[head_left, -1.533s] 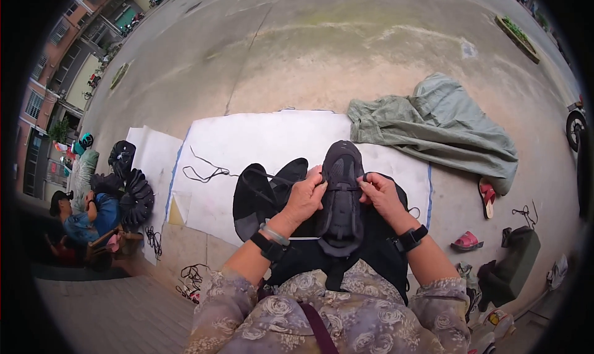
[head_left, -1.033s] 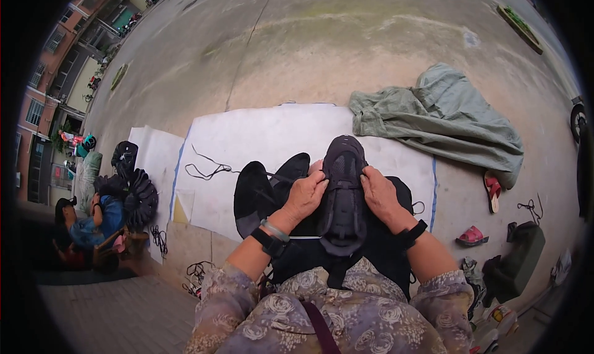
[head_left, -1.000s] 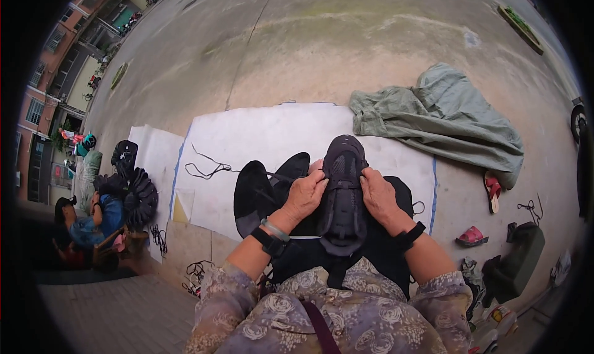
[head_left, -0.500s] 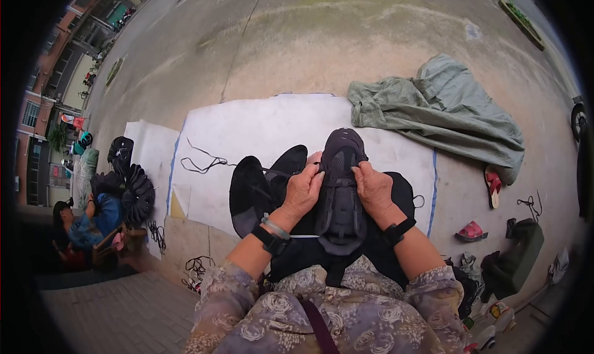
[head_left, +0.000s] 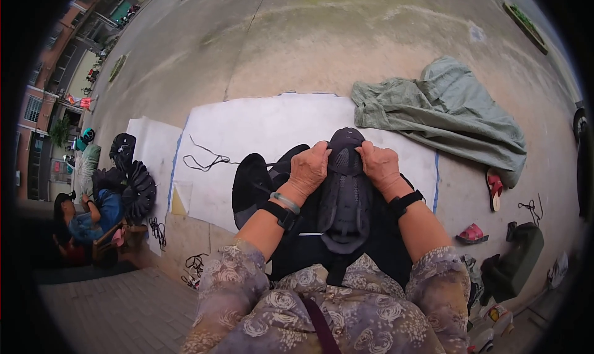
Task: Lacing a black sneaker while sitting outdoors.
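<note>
Upright on my lap, a dark grey mesh shoe upper (head_left: 344, 205) points lengthwise away from me. My left hand (head_left: 310, 170) pinches its far left edge, fingers closed. Opposite it, my right hand (head_left: 379, 166) grips the far right edge the same way. My fingers partly hide what lies beneath the tips. To the left of my left wrist, more black shoe pieces (head_left: 250, 184) rest over the white sheet (head_left: 247, 119). A loose black lace (head_left: 204, 159) trails across the sheet from them.
A crumpled grey-green cloth (head_left: 445, 110) lies at the far right. Beyond the sheet's right edge are red slippers (head_left: 494, 187) and a dark green box-like object (head_left: 520, 261). Another person (head_left: 93, 221) sits at left beside stacked black shoe pieces (head_left: 137, 190).
Both hands have slid from the shoe upper's middle sides up to its far end, with elbows stretching forward. The upper stays on my lap. The person at left has raised a hand.
</note>
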Motion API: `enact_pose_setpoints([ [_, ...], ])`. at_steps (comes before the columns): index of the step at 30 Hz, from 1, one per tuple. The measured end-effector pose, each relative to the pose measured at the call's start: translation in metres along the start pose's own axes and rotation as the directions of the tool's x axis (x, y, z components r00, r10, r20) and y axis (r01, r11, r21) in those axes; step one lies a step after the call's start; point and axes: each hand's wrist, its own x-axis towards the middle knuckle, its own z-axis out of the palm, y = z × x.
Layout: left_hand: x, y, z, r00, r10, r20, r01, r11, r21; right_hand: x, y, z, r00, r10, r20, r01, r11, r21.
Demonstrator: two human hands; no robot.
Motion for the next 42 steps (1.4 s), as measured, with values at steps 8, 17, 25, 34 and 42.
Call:
enact_pose_setpoints([
  [8, -0.017, 0.016, -0.022, 0.985, -0.159, -0.065, 0.154, 0.985, -0.076, -0.014, 0.009, -0.011, 0.89, 0.444, 0.098, -0.455, 0.878, 0.148],
  [17, -0.041, 0.043, -0.051, 0.65, -0.569, 0.503, 0.735, 0.303, -0.607, -0.061, -0.024, -0.069, 0.562, 0.469, 0.681, -0.657, -0.247, 0.712],
  [25, -0.037, 0.046, -0.038, 0.549, -0.557, 0.623, 0.737, -0.028, -0.675, -0.055, -0.038, -0.046, 0.62, 0.469, 0.628, -0.593, -0.243, 0.767],
  [34, -0.043, 0.037, -0.033, 0.597, -0.561, 0.574, 0.769, 0.195, -0.609, -0.051, -0.035, -0.028, 0.67, 0.541, 0.509, -0.551, -0.097, 0.829],
  [42, -0.05, 0.027, -0.019, 0.834, -0.475, 0.28, 0.54, 0.599, -0.591, -0.047, -0.038, -0.025, 0.887, 0.448, 0.115, -0.362, 0.518, 0.775],
])
